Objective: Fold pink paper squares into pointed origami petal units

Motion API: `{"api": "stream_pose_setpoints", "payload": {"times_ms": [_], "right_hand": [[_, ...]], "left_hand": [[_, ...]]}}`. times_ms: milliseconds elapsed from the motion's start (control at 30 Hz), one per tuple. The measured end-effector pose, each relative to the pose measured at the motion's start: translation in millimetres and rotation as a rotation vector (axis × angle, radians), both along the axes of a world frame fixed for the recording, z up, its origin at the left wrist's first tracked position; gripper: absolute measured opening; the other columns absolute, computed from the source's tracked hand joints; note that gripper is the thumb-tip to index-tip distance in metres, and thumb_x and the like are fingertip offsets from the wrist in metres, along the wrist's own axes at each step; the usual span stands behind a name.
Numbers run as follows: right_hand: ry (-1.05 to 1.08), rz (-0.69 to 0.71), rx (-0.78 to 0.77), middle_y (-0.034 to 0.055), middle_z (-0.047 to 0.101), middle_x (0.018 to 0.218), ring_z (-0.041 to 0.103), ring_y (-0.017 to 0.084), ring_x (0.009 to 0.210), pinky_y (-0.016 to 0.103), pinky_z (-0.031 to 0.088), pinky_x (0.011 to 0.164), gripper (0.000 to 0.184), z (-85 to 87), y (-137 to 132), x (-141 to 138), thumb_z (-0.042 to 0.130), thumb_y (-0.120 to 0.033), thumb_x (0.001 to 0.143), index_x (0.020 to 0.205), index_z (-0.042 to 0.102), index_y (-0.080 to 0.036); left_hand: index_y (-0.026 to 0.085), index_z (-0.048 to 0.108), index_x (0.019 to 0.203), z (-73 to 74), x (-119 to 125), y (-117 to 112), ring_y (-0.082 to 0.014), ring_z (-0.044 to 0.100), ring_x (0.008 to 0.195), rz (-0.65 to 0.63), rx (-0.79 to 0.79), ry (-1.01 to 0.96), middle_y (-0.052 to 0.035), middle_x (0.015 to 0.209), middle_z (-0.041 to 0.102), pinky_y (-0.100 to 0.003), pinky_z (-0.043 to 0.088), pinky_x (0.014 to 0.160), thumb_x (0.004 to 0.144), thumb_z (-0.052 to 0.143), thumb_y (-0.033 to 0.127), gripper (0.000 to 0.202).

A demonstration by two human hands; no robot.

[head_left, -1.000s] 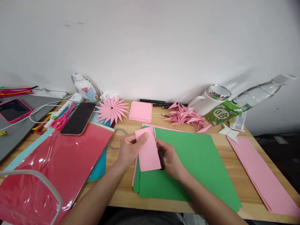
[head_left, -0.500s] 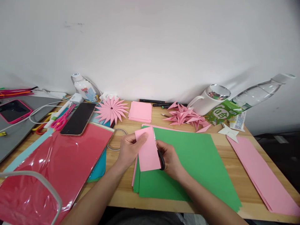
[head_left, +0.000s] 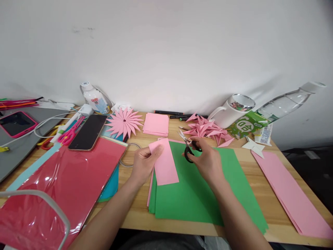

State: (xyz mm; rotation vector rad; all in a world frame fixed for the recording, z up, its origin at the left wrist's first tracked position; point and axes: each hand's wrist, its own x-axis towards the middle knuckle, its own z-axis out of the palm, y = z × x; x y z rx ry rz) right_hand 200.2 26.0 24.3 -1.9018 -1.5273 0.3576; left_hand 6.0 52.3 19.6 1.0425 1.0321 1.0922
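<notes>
My left hand [head_left: 145, 161] pinches a pink paper rectangle [head_left: 166, 166] between thumb and fingers, near its upper left corner. In my right hand [head_left: 206, 161] is a pair of black-handled scissors [head_left: 189, 152], fingers in the handle loops and blades pointing up and left. The scissors are apart from the paper, to its right. Beneath both hands lies a stack of green paper sheets [head_left: 208, 194], with pink sheets showing at its left and top edges. Behind the paper sits a pile of pink paper squares [head_left: 156, 124].
A pink folded-paper star [head_left: 124, 121] and pink folded pieces [head_left: 205, 129] lie at the back. A white mug [head_left: 230, 113] and a tilted clear bottle [head_left: 286, 104] stand right. Pink strips [head_left: 291, 194] lie far right. A phone [head_left: 87, 132] rests on red plastic-wrapped paper [head_left: 65, 180] at left.
My right hand has moved the scissors right and up, away from the paper's right edge; the blades are now parted slightly. The left hand stays nearly in place with the pink paper.
</notes>
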Motion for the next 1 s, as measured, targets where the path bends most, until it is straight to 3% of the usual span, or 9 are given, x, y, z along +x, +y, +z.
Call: {"api": "stream_pose_setpoints", "payload": {"times_ms": [267, 400, 500, 600, 667, 733, 800, 900, 1000], "right_hand": [[-0.569, 0.097, -0.137, 0.0126, 0.067, 0.095, 0.061, 0.028, 0.088, 0.043, 0.039, 0.085, 0.025, -5.1, 2, 9, 0.052, -0.017, 0.084, 0.107, 0.062, -0.017], [-0.647, 0.006, -0.232, 0.0133, 0.067, 0.087, 0.059, 0.029, 0.086, 0.042, 0.039, 0.078, 0.029, -4.4, 0, 4, 0.052, -0.021, 0.087, 0.114, 0.057, -0.013], [-0.624, -0.085, -0.187, 0.0169, 0.065, 0.092, 0.053, 0.035, 0.097, 0.043, 0.041, 0.072, 0.029, -5.3, 1, 5, 0.056, -0.023, 0.084, 0.111, 0.059, -0.013], [-0.389, -0.109, 0.061, 0.0172, 0.061, 0.105, 0.051, 0.034, 0.102, 0.045, 0.042, 0.076, 0.02, -4.8, 2, 4, 0.051, -0.027, 0.087, 0.095, 0.066, -0.016], [-0.018, -0.014, 0.191, 0.0131, 0.063, 0.098, 0.057, 0.027, 0.092, 0.041, 0.046, 0.076, 0.028, -2.8, 2, -2, 0.044, -0.035, 0.09, 0.094, 0.066, -0.018], [0.423, 0.167, 0.159, 0.0081, 0.065, 0.089, 0.061, 0.02, 0.076, 0.036, 0.05, 0.069, 0.034, -0.6, 1, -12, 0.043, -0.045, 0.089, 0.1, 0.062, -0.019], [0.72, 0.287, 0.073, 0.0046, 0.065, 0.08, 0.061, 0.017, 0.066, 0.031, 0.051, 0.061, 0.035, 0.8, -2, -23, 0.057, -0.05, 0.079, 0.094, 0.062, -0.019], [0.892, 0.256, 0.005, -0.0005, 0.059, 0.061, 0.056, 0.013, 0.054, 0.026, 0.049, 0.052, 0.03, 1.3, -5, -35, 0.069, -0.045, 0.07, 0.071, 0.06, -0.017], [0.933, 0.166, 0.036, -0.0032, 0.053, 0.053, 0.052, 0.01, 0.047, 0.023, 0.045, 0.046, 0.031, 2.2, -5, -37, 0.07, -0.043, 0.07, 0.061, 0.056, -0.017]], "left_hand": [[0.013, 0.055, 0.051, 6.2, 1, 4, -0.007, 0.043, 0.033, 0.063, -0.016, -0.131, 0.0023, 0.044, 0.05, -0.019, 0.031, 0.028, 0.07, 0.068, 0.045, 0.039], [0.012, 0.061, 0.057, 6.9, 1, 7, -0.0075, 0.047, 0.035, 0.068, -0.009, -0.152, 0.0003, 0.048, 0.056, -0.019, 0.037, 0.031, 0.073, 0.067, 0.043, 0.036], [0.01, 0.064, 0.061, 6.9, 2, 7, -0.0101, 0.053, 0.04, 0.068, -0.016, -0.16, -0.0024, 0.053, 0.062, -0.019, 0.041, 0.033, 0.071, 0.068, 0.042, 0.034], [0.01, 0.067, 0.067, 6.3, 4, 8, -0.0146, 0.062, 0.053, 0.073, -0.042, -0.164, -0.0051, 0.063, 0.067, -0.02, 0.048, 0.039, 0.068, 0.071, 0.041, 0.031], [0.01, 0.069, 0.071, 5.9, 5, 7, -0.0166, 0.065, 0.061, 0.071, -0.052, -0.172, -0.0062, 0.071, 0.07, -0.021, 0.052, 0.044, 0.067, 0.072, 0.038, 0.028], [0.01, 0.07, 0.074, 5.9, 6, 6, -0.0181, 0.067, 0.069, 0.052, -0.061, -0.186, -0.0067, 0.078, 0.071, -0.022, 0.054, 0.05, 0.067, 0.073, 0.035, 0.026], [0.011, 0.07, 0.078, 6.4, 8, 5, -0.0194, 0.067, 0.073, 0.015, -0.079, -0.204, -0.007, 0.082, 0.072, -0.024, 0.057, 0.054, 0.066, 0.075, 0.032, 0.025], [0.01, 0.071, 0.083, 7.7, 8, 3, -0.0216, 0.068, 0.076, -0.043, -0.117, -0.231, -0.0082, 0.086, 0.072, -0.029, 0.059, 0.06, 0.065, 0.076, 0.032, 0.029], [0.008, 0.07, 0.086, 9.4, 6, 3, -0.0246, 0.069, 0.079, -0.101, -0.179, -0.248, -0.0114, 0.088, 0.072, -0.033, 0.059, 0.064, 0.065, 0.076, 0.037, 0.037]]}}
